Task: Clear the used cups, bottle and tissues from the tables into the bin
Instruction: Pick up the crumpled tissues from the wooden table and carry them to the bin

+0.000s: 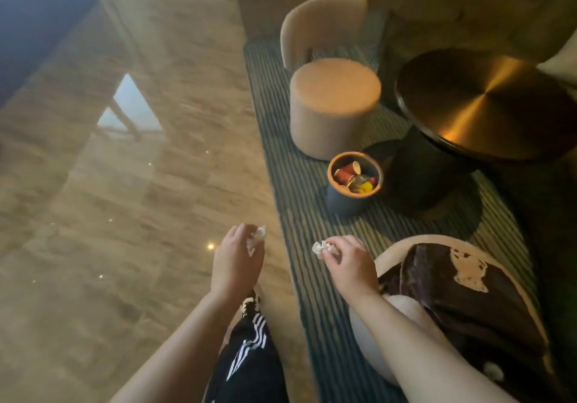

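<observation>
My left hand (237,259) sits just left of the frame's centre, low down, its fingers (242,234) curled in around a crumpled white tissue (259,233) that pokes out at the top right of the fist. My right hand (346,262) is beside it, a little to the right, and pinches a second crumpled tissue (320,248) between thumb and fingertips; the wad sticks out to the left of the knuckles. Both hands hang in the air, apart from each other, over the edge where the glossy stone floor (109,199) meets the striped carpet (299,215).

The bin (354,184) stands on the carpet above my right hand, right of centre, an orange-rimmed dark tub. Red paper cups (348,173) and something yellow lie inside it. Just right of it is the dark round desk (487,102), and above it a beige round stool (334,105). A cushioned chair (462,309) fills the lower right.
</observation>
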The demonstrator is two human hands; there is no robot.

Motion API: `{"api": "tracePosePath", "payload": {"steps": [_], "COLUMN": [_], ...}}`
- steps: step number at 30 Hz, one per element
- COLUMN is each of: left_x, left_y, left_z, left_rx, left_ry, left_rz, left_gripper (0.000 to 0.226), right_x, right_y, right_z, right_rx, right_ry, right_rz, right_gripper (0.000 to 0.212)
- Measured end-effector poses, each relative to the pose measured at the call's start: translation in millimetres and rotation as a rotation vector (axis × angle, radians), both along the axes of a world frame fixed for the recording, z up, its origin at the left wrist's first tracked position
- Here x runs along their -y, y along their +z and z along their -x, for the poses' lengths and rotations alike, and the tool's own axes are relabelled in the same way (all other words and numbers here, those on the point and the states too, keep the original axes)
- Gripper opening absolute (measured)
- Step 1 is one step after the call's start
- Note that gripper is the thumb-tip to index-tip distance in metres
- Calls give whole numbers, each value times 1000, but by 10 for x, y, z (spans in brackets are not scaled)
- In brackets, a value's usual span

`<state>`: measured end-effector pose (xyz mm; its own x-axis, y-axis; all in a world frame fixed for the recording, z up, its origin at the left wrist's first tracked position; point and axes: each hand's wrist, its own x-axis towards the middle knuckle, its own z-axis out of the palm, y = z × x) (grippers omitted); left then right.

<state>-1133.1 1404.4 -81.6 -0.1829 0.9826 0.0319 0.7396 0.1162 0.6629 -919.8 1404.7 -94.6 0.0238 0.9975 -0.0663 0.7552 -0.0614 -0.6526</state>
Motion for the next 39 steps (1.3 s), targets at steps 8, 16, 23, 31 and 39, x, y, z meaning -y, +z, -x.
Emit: {"api": "tracePosePath", "payload": {"steps": [8,16,23,31,39], "left_x": [-2163,-3644,-4792,-6088,-6646], "left_y": [-63,-286,-614,-931,-1845], "left_z": [354,-30,-791,-1771,-2530], "left_rx": [-19,-27,-89,-207,-342], "left_ry": [-317,-556,-740,-1003,-1145], "left_rz": [76,184,248,281,529], "left_gripper": [20,21,21,19,37], "right_x": [-1573,-2490,-3328,-4462,-5067], "right_y": [-4,-266,-643,-916,-1759], "right_z": [409,235,-178,-789,-1163], "right_rx": [-30,-79,-119,-116,-213], "right_ry": [-322,-569,-754,-920,-1230], "right_rz": [48,62,113,218,266], "right_gripper": [20,15,18,25,24]}}
